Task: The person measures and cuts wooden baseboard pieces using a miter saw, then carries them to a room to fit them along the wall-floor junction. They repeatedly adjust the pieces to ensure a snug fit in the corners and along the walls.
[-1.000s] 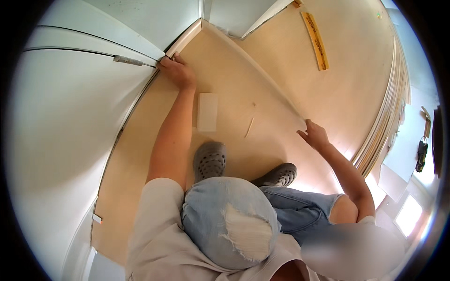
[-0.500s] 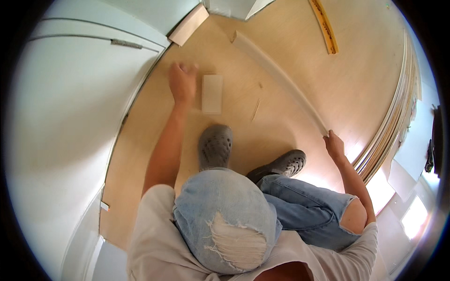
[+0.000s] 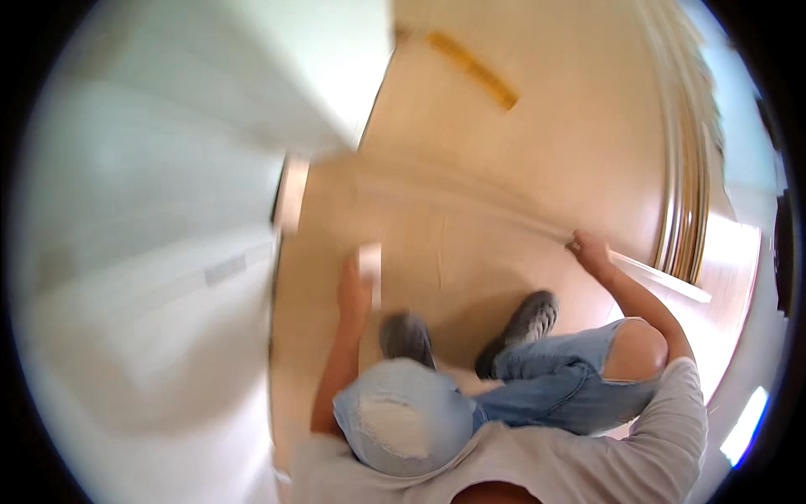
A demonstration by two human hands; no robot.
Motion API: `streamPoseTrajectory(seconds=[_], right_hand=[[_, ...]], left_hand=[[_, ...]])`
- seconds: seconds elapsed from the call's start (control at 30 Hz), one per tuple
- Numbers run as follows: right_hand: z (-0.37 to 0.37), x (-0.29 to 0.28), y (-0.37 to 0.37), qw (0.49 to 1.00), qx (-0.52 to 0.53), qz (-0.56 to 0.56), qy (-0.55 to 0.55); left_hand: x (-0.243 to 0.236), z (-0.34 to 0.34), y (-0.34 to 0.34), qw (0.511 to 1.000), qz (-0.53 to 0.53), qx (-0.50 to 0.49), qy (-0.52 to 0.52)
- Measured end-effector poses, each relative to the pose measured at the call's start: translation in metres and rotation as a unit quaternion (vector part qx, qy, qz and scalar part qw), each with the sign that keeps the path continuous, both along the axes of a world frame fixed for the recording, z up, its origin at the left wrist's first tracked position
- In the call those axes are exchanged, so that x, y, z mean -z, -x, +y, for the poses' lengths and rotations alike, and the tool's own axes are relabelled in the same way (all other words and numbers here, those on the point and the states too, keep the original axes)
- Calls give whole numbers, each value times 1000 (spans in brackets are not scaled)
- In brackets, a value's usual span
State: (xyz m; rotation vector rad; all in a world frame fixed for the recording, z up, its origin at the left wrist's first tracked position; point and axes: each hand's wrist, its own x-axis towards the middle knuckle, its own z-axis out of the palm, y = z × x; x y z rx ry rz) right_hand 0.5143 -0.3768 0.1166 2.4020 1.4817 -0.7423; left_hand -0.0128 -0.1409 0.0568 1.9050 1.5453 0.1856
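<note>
My left hand point(image 3: 355, 286), blurred by motion, is closed at the left side of a small pale rectangular block point(image 3: 370, 259) in front of my left shoe. The hand covers part of the block. Farther right, my right hand point(image 3: 590, 250) grips the near end of a long, thin pale strip point(image 3: 495, 208). From there the strip runs away to the far left, low over the wood-coloured floor point(image 3: 554, 134). Its far end is too smeared to make out.
White panels point(image 3: 168, 286) stand along the left, with a pale wood piece point(image 3: 292, 195) at their foot. A yellow strip point(image 3: 474, 69) lies on the floor ahead. Stacked boards point(image 3: 687, 202) stand at the right. My grey clogs point(image 3: 406, 338) are close by.
My left hand has come to the block and closed at its side. My right hand still grips the strip. The view has turned and shifted, blurring the scene.
</note>
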Motion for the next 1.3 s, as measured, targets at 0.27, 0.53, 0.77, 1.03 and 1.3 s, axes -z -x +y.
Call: streamPoseTrajectory(seconds=[0.27,0.53,0.77,1.03,1.3], right_hand=[[0,-106,-44,993,22,99,68],[-51,-374,-109,989,68,126,44],[-77,-606,-127,974,106,193,51],[-62,-706,-180,950,155,268,31],[24,-717,-302,920,286,266,-38]], left_hand=[[-210,15,25,957,193,155,152],[-422,68,-81,948,159,249,120],[-571,98,-195,898,81,409,139],[-661,79,-326,914,11,401,51],[-779,195,-522,926,120,351,69]])
